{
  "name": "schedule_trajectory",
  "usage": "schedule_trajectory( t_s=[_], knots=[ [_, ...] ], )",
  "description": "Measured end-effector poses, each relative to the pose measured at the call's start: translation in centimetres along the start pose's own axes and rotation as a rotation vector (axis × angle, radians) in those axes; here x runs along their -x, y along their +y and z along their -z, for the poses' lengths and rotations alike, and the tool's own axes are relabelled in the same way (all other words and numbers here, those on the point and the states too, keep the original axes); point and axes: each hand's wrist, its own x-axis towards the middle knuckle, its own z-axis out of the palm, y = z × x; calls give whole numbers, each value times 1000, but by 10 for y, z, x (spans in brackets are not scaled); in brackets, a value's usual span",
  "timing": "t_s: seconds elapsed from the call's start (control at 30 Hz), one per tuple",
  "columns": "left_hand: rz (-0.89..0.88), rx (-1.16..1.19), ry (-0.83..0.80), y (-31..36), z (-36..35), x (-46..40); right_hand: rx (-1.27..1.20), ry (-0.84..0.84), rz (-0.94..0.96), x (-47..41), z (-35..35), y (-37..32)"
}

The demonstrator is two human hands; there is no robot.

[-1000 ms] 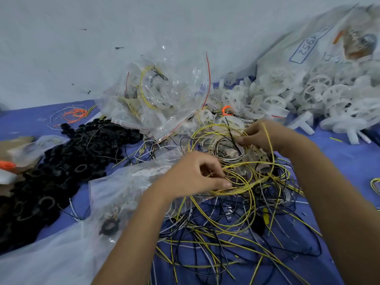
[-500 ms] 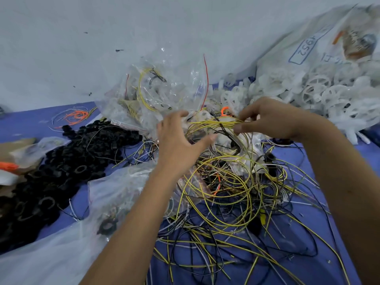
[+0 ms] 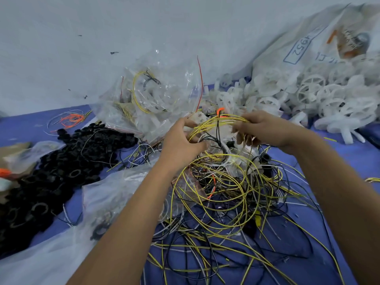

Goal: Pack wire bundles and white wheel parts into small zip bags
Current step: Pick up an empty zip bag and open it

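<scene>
Both hands are raised over a tangled heap of wires [image 3: 222, 194] that sprawls across the blue surface [image 3: 337, 161]. The left hand [image 3: 183, 144] has its fingers curled round one end of a small bundle of yellow wires [image 3: 218, 122], while the right hand [image 3: 265, 130] pinches the other end — so each grip is closed on the same bundle, which spans the gap between them, lifted just above the heap. A black wire hangs down from the middle of the bundle into the tangle below. Behind the hands, against the pale wall, lies a pile of small clear zip bags [image 3: 156, 97], some already holding coiled yellow wire and white parts. To the right, white wheel parts [image 3: 320, 93] spill out of a large white sack [image 3: 308, 44] onto the surface, reaching almost to the right hand. On the left lies a mound of black ring parts [image 3: 51, 161], with a large, milky plastic bag [image 3: 67, 229] in front of it, under the left forearm. A few loose orange wires [image 3: 72, 119] lie farther back at the left.
</scene>
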Motion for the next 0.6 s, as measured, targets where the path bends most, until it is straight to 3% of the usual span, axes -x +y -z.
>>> schedule_trajectory(
  t_s=[0.1,0.3,0.5,0.6],
  knots=[
    [-23,21,-36,0,1,4,141,-128,31,0,-2,-3],
    [-104,-8,-142,5,2,6,370,-173,123,-5,-5,-16],
    [-200,-174,-13,-2,3,4,-20,-249,147,-5,-8,-15],
    [-239,-252,144,-8,1,5,-132,-273,164,-1,-7,-10]
  ],
)
